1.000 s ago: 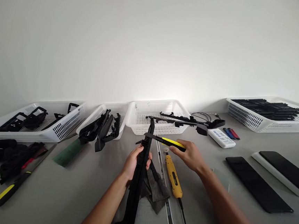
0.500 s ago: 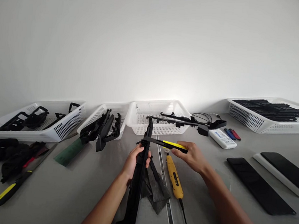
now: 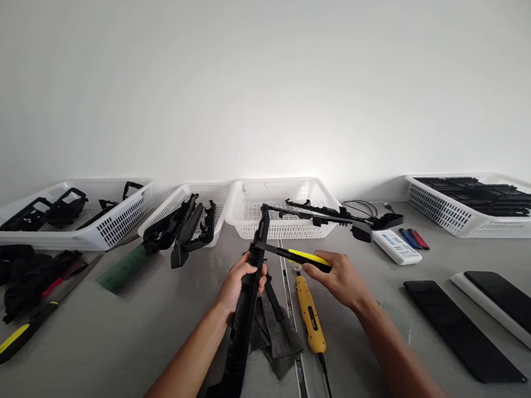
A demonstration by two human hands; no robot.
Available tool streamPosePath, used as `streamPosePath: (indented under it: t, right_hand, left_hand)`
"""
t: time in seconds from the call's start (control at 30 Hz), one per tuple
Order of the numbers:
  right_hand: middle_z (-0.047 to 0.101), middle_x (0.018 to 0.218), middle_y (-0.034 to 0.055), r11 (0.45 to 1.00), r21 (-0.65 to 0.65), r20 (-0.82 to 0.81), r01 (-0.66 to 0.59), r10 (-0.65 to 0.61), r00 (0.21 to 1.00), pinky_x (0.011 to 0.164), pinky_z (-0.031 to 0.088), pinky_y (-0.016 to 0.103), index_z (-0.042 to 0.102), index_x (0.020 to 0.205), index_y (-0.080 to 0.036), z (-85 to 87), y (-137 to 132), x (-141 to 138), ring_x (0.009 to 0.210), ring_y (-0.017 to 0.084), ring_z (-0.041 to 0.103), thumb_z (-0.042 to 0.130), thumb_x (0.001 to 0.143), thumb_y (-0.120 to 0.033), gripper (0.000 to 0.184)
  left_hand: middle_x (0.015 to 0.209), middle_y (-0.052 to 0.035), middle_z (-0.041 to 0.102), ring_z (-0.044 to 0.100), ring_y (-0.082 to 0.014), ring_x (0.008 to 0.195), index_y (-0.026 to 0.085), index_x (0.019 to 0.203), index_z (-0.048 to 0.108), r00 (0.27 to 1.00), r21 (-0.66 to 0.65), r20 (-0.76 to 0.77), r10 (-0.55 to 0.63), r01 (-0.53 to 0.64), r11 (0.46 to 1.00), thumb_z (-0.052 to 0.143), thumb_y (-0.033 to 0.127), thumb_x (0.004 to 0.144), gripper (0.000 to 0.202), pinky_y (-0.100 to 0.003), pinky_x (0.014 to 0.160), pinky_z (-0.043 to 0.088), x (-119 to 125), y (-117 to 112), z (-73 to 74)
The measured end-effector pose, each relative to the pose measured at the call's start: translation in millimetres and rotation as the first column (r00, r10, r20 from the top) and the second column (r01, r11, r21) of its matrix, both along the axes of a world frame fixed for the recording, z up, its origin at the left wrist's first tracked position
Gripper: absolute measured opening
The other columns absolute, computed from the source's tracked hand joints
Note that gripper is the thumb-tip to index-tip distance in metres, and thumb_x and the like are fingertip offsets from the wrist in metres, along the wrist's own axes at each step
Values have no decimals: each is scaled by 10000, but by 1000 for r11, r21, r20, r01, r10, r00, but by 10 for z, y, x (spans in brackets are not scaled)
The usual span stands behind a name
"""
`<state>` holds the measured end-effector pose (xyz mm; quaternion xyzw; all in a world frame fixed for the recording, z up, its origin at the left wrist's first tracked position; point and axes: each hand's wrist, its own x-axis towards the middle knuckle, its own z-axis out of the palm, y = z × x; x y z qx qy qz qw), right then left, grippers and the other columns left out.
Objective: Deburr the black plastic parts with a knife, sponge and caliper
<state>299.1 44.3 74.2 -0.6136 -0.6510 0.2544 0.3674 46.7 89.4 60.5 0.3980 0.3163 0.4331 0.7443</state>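
My left hand [image 3: 238, 286] is wrapped round a long black plastic part [image 3: 243, 321] that runs from the bottom of the view up toward the baskets. My right hand [image 3: 340, 278] pinches a black and yellow utility knife [image 3: 298, 257], whose tip touches the upper end of the black part just above my left fingers. Under the part lie grey cloth pieces [image 3: 276, 336]. A yellow electric tool [image 3: 310, 315] with a cable rests on the table just below my right hand.
Three white baskets [image 3: 119, 220] [image 3: 219, 201] [image 3: 291, 226] with black parts line the back wall, and another basket [image 3: 468, 220] stands at the far right. Flat black panels [image 3: 463, 331] [image 3: 511, 304] lie on the right. A yellow-handled tool [image 3: 16, 338], a green sheet [image 3: 124, 267] and black straps lie on the left.
The knife tip has moved left from above the part to touch its upper end. My left hand has shifted slightly up along the part.
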Motion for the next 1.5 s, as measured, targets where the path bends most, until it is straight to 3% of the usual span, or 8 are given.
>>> streamPosePath:
  t: [0.4, 0.53, 0.67, 0.8, 0.93, 1.17, 1.37, 1.5]
  right_hand:
    - [477, 612, -26, 996, 38, 12, 76, -77, 997, 549, 284, 281, 538, 680, -214, -15, 18, 34, 584, 144, 419, 609, 910, -647, 495]
    - [541, 658, -11, 1000, 16, -20, 14, -14, 1000, 545, 297, 281, 619, 737, -200, -26, 18, 47, 599, 151, 452, 604, 927, -671, 508]
    - [477, 625, -20, 991, 66, -4, 117, -117, 993, 540, 265, 290, 579, 706, -207, -44, 32, 67, 591, 147, 408, 607, 920, -689, 529]
    - [481, 645, -20, 998, 36, -36, 52, -50, 998, 556, 275, 291, 583, 714, -205, -64, 50, 103, 607, 149, 422, 611, 916, -701, 536]
    - [452, 629, -25, 983, 48, -39, 176, -174, 984, 544, 248, 290, 548, 702, -212, -72, 59, 132, 593, 144, 395, 607, 903, -736, 564]
    - [428, 602, -22, 957, 83, -79, 276, -270, 960, 529, 245, 289, 539, 679, -214, -66, 70, 170, 575, 144, 392, 604, 902, -725, 562]
    - [465, 607, -17, 958, 66, -67, 280, -275, 959, 534, 254, 292, 589, 722, -208, -37, 57, 187, 572, 151, 414, 609, 898, -739, 560]
    - [576, 696, 3, 996, 38, -115, 82, -77, 990, 582, 338, 294, 657, 806, -206, -21, 40, 148, 640, 177, 500, 569, 950, -734, 555]
  left_hand:
    - [843, -21, 685, 595, -117, 593, 176, 917, 633, 999, 27, -34, -31, 32, 999, 752, 300, 726, 257, -242, 530, 462, 4, -9, -13]
    - [841, -21, 687, 601, -119, 592, 175, 906, 626, 997, 34, -28, -74, 75, 997, 754, 300, 726, 254, -247, 531, 466, 15, -17, -15]
    - [828, -18, 690, 600, -121, 587, 177, 907, 622, 996, 29, -22, -85, 85, 996, 757, 293, 715, 262, -247, 524, 459, 20, -32, -4]
    - [824, -19, 693, 598, -120, 580, 179, 928, 613, 995, 17, -17, -98, 98, 995, 753, 306, 734, 272, -247, 520, 450, 18, -53, 7]
    - [795, -9, 691, 591, -125, 559, 178, 1054, 612, 993, -29, -34, -113, 112, 993, 757, 326, 747, 370, -248, 512, 435, 16, -72, 10]
    - [770, -5, 689, 586, -126, 544, 157, 1166, 631, 989, -49, -52, -139, 136, 989, 744, 346, 758, 463, -245, 513, 421, 27, -97, 4]
    - [790, -8, 685, 591, -125, 554, 167, 1177, 661, 986, -27, -56, -156, 155, 988, 756, 351, 786, 443, -249, 520, 430, 27, -93, 17]
    - [826, -14, 689, 596, -114, 561, 172, 986, 659, 991, 37, -55, -119, 121, 992, 801, 384, 800, 316, -249, 520, 453, 13, -55, 30]
